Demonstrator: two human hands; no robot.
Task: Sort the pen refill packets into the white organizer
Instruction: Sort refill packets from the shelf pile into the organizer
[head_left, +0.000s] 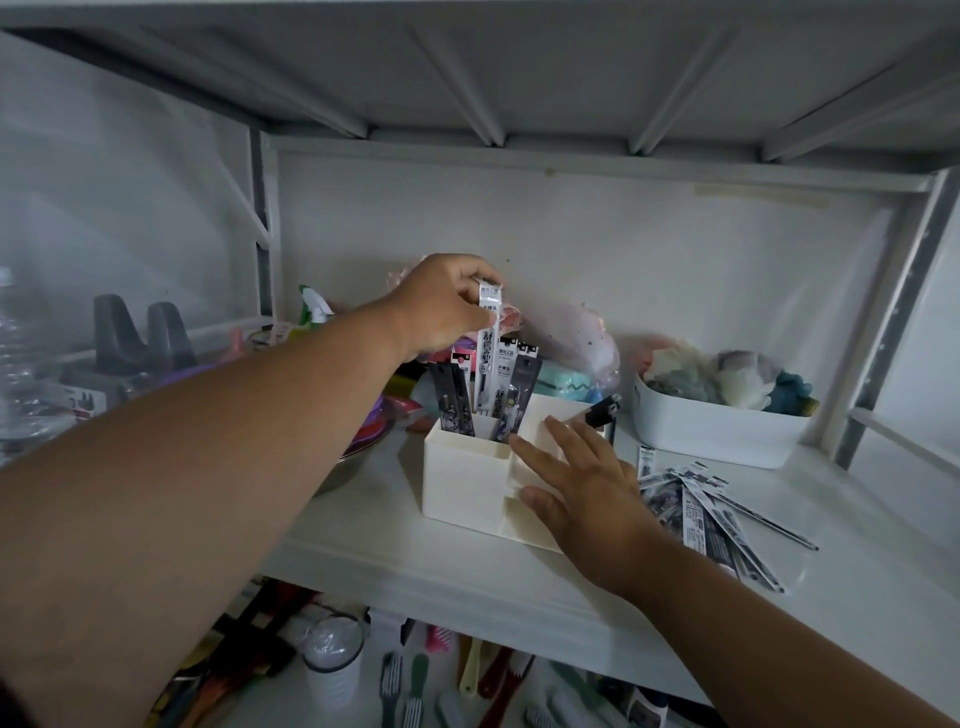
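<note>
Shelving unit (519, 561), white, metal-framed; light dim and grey. Rear panel (623, 249) plain white, strip of tape near its upper right corner. Upper shelf underside (493, 67) ribbed with diagonal braces. Perforated upright (893, 322) at right edge; second upright (260, 228) at left. Lower shelf (467, 691) visible beneath the front edge.

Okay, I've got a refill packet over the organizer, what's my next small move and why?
Probably lower it and let go. Your left hand pinches the refill packet upright, its lower end already in the white organizer's tall back compartment beside other packets, and your right hand steadies the organizer.
</note>
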